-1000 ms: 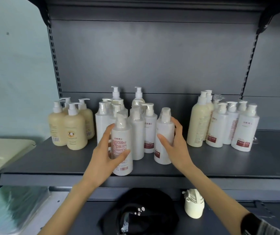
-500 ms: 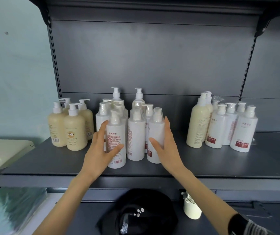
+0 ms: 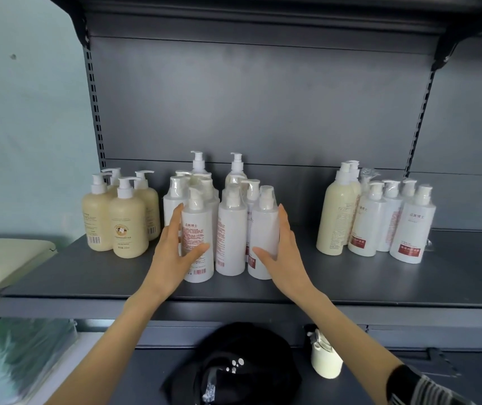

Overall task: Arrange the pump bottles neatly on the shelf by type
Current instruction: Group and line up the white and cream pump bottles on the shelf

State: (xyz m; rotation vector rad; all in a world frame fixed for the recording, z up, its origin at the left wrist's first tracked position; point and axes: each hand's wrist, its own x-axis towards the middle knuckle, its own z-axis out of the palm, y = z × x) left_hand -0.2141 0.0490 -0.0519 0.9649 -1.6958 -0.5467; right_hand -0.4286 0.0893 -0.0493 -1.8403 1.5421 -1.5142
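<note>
The white pump bottles (image 3: 231,235) stand upright in a tight cluster at the middle of the grey shelf (image 3: 351,282), and both hands bracket the cluster's front row. The left hand (image 3: 172,252) lies flat against the left side of the front-left bottle (image 3: 197,226), fingers straight and pointing up, thumb stretched across the label. The right hand (image 3: 285,255) mirrors it on the right side of the front-right bottle (image 3: 264,229), fingers straight and thumb reaching across the bottle's lower front. Neither hand curls round a bottle. The palms appear to press inward, though the contact behind the fingers is hidden.

Just left of the cluster, apart from the left hand, stand four cream bottles (image 3: 127,226). Well to the right stands a mixed group: cream bottles (image 3: 336,220) beside more white bottles (image 3: 409,229). On the lower shelf, between the forearms, lies a black cap (image 3: 242,361), with a small white bottle (image 3: 326,361) beside it.
</note>
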